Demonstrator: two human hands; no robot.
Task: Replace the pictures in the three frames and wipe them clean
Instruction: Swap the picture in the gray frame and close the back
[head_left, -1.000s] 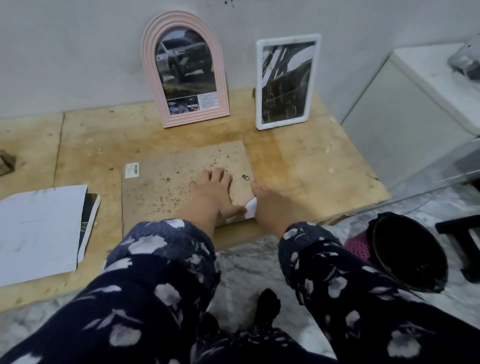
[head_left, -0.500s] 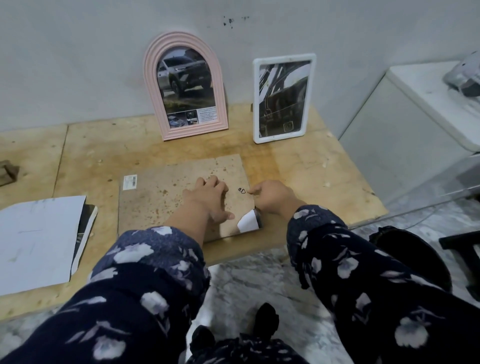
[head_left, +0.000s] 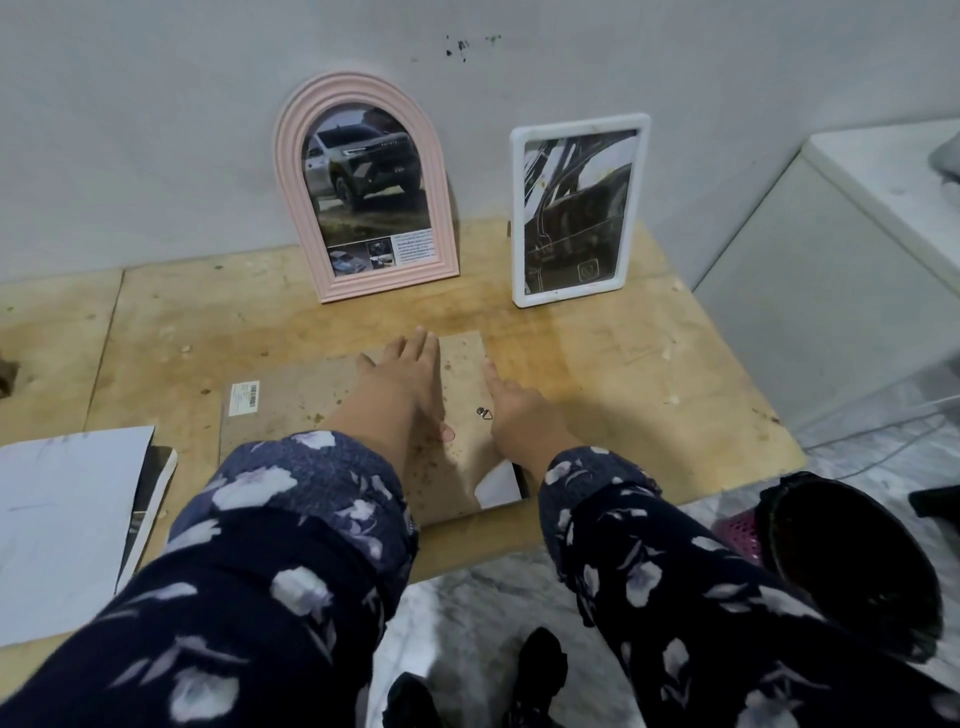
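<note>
A third frame (head_left: 291, 410) lies face down on the wooden table (head_left: 623, 364), showing its brown backing board with a barcode sticker and a small metal hanger. A white paper corner (head_left: 498, 486) pokes out at its near right corner. My left hand (head_left: 410, 374) lies flat on the backing, fingers straight and reaching to its far edge. My right hand (head_left: 514, 410) rests flat along the board's right side. A pink arched frame (head_left: 363, 187) with a car picture and a white rectangular frame (head_left: 576, 208) stand against the wall.
White sheets of paper (head_left: 62, 519) lie over a dark booklet at the table's left. A black bin (head_left: 852, 566) stands on the marble floor at the right, next to a pink perforated thing. A white cabinet (head_left: 857, 260) is at the far right.
Both hands slid away from me across the backing, from its near right corner toward the far edge. The white paper corner, covered by the right hand before, now shows.
</note>
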